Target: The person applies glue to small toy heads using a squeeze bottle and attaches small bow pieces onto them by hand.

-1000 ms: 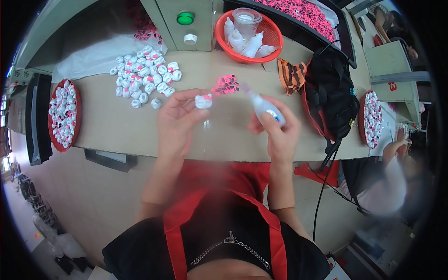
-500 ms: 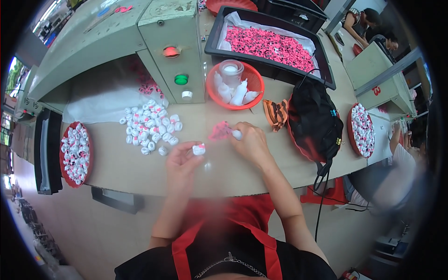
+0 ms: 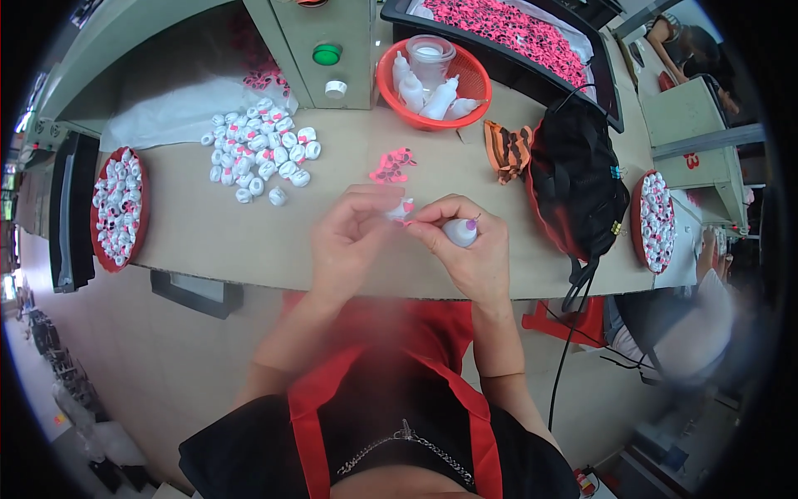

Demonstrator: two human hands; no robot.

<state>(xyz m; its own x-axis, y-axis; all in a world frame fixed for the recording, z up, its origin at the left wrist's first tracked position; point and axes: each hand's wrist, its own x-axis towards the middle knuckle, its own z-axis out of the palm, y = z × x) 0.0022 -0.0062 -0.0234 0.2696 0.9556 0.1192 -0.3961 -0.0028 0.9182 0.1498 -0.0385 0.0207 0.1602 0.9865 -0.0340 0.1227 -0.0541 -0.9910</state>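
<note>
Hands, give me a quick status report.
Left hand pinching small white piece. Right hand gripping white squeeze bottle, fingertips at the piece. Pink bits lying just beyond; nothing between hands.

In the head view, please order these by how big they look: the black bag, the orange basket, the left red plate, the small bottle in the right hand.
1. black bag
2. orange basket and left red plate: alike, unsure
3. small bottle

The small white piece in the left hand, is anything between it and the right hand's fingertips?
Nothing visible does. The left hand pinches the small white piece above the table, and the right hand, which also holds a small white bottle, has its fingertips right at the piece. The pink bits lie farther back.
</note>
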